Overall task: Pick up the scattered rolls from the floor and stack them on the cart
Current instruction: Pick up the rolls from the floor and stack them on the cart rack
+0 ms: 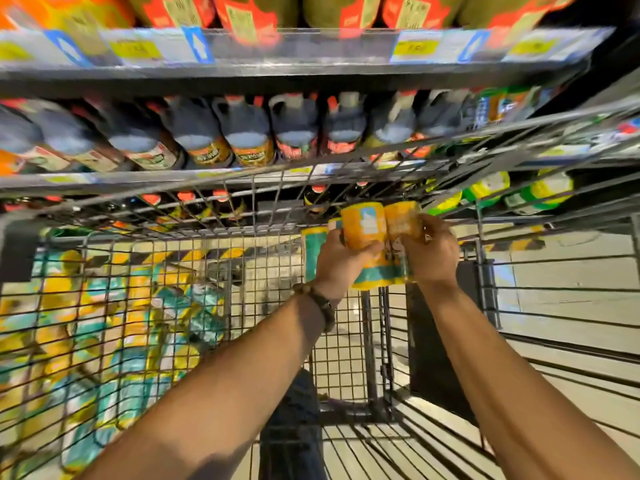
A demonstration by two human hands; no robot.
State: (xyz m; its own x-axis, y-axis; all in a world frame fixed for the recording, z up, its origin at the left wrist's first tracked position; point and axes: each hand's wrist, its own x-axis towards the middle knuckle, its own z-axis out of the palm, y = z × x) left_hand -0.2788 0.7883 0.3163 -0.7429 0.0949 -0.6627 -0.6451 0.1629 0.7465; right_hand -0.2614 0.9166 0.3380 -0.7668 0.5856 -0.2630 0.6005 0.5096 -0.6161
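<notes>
Both my hands hold one yellow-and-teal pack of rolls (370, 230) up in front of me, above the grey wire cart (242, 233). My left hand (341, 263) grips its left side, thumb across the front. My right hand (434, 254) grips its right side with curled fingers. Another pack of the same colours (313, 251) shows just behind my left hand. Several more yellow-and-teal packs (114, 327) lie piled behind the cart's wire wall at the left; the view there is blurred.
Store shelves (277, 76) with dark bottles (246, 133) and orange-labelled goods stand right behind the cart. Green-and-yellow bottles (547, 192) fill a lower shelf at the right. Bare pale floor (571, 271) with a yellow-black hazard stripe lies to the right.
</notes>
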